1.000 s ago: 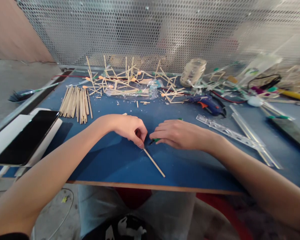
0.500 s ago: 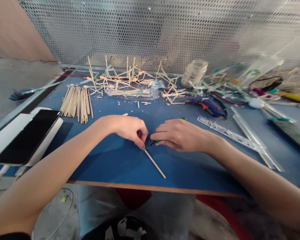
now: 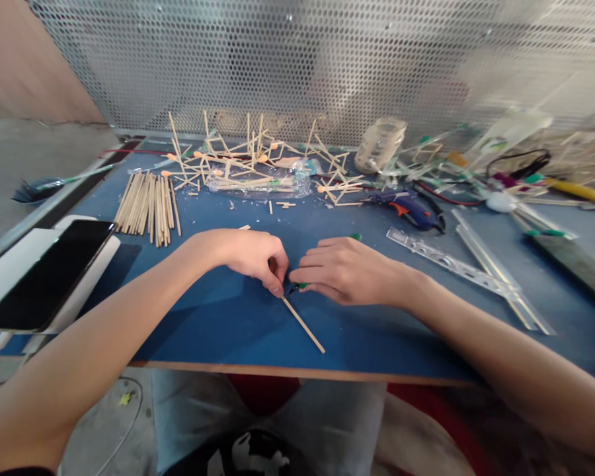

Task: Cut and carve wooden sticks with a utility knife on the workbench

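My left hand (image 3: 260, 259) pinches the upper end of a thin wooden stick (image 3: 305, 325), closed around it with thumb and fingers. The stick slants down to the right across the blue tabletop. Just right of it, my right hand (image 3: 344, 270) is closed on a green-handled tool (image 3: 356, 237). Its dark tip points at the stick's held end, close to my left fingertips. Most of the tool is hidden under my right hand, so its exact kind cannot be made out.
Left of my hands lie a bundle of wooden sticks (image 3: 149, 206) and a phone (image 3: 52, 274). Stick frames (image 3: 188, 173) and a plastic bag (image 3: 258, 185) sit behind. Rightward are a jar (image 3: 381, 145), a glue gun (image 3: 411, 208) and a clear ruler (image 3: 449, 264). A perforated metal panel (image 3: 277, 59) borders the back.
The tool's dark tip has come closer to the stick's held end as my right hand shifted slightly left. The view has also shifted a little; my left hand keeps its pinch.
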`<state>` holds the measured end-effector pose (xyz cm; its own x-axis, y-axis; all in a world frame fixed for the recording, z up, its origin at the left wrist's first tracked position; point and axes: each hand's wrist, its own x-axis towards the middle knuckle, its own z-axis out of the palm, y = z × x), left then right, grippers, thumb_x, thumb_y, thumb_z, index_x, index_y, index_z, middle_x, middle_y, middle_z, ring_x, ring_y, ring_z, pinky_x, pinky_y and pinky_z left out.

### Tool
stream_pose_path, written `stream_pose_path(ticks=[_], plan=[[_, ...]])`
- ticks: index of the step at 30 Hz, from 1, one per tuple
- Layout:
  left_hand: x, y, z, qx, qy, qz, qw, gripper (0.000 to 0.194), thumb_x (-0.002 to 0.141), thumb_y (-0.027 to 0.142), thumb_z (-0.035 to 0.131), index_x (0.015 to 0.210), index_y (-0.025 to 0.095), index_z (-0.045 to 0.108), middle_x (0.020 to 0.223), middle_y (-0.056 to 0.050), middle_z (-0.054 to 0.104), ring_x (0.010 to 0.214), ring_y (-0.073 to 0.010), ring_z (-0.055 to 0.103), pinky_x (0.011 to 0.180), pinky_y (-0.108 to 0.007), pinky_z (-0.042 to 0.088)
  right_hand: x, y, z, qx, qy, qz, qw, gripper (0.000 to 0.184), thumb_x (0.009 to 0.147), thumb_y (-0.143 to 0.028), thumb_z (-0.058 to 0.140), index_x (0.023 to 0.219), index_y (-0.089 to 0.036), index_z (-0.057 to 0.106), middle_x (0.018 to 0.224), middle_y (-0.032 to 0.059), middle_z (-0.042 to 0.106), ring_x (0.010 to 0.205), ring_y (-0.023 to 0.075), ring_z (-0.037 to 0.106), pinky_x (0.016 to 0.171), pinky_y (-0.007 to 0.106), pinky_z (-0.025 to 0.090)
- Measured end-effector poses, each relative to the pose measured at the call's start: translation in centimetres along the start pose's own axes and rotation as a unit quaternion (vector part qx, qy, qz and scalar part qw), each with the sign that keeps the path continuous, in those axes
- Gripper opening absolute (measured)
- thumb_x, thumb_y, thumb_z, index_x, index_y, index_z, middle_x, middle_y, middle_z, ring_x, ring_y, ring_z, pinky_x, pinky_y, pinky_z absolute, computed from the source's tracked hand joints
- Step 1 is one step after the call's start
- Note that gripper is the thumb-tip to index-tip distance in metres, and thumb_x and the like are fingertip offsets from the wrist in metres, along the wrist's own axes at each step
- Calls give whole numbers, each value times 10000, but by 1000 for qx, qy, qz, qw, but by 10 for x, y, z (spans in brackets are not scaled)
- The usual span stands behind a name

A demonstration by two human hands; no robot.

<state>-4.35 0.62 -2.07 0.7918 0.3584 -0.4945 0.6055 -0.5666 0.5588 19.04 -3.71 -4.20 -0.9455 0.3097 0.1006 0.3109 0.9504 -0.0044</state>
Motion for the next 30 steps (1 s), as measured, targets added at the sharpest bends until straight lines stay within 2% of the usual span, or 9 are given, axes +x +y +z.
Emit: stream_pose_path(ticks=[8,14,18,30], plan=[[-1,5,-1,28,22,-23,999,259,760,510,743,843,267,783,764,23,735,685,-121,624,596,-231,386,-2,3,0,21,0,-1,1000,335,1072,-387,365,1150,-218,643,922,41,707,842,174,630,786,331,365],[-2,5,-1,23,16,-23,999,295,773,540,719,851,262,778,780,18,744,691,-125,622,604,-235,392,-2,5,0,57,-10,0,998,328,1062,-411,392,1191,-217,623,968,38,707,872,170,629,780,314,389],[-2,6,-1,31,17,-27,999,305,767,539,728,857,252,773,784,18,746,696,-124,623,609,-231,392,0,-1,0,33,-15,3,999,341,1072,-407,356,1154,-223,630,911,34,691,831,177,618,744,321,366],[-2,6,-1,18,15,-10,1000,261,781,500,733,844,250,768,770,25,735,678,-114,612,595,-224,384,-4,2,-3,32,-25,5,999,352,1073,-418,349,1195,-224,618,959,48,697,849,175,615,746,321,347]])
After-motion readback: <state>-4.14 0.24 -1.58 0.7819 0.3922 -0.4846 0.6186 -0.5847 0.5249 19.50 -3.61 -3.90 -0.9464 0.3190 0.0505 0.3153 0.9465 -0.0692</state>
